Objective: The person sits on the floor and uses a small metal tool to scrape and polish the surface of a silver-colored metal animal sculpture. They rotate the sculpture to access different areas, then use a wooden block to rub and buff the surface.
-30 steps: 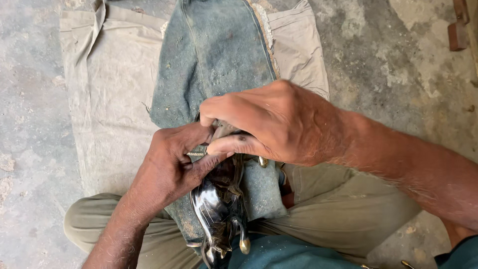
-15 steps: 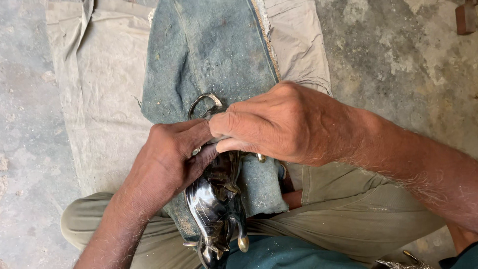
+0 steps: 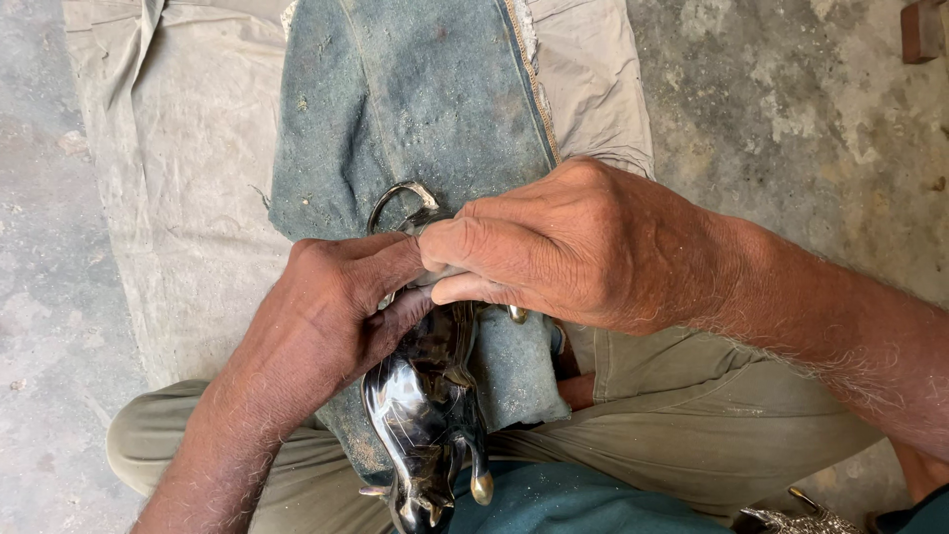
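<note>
Only one view here: the camera is riding on my head and looking almost straight down into my lap. It is sitting close, so my left hand (image 3: 331, 307) and right hand (image 3: 573, 247) are filling the middle of the frame. My forearms are entering from the near edge, the left one from the near left corner, the right one from the near right. My folded legs are lying along the near edge. The far edge is taking in the pale cloth (image 3: 168, 178) spread on the concrete floor (image 3: 811, 119), with floor showing at the left and right margins. No second view is sharing any of this.
</note>
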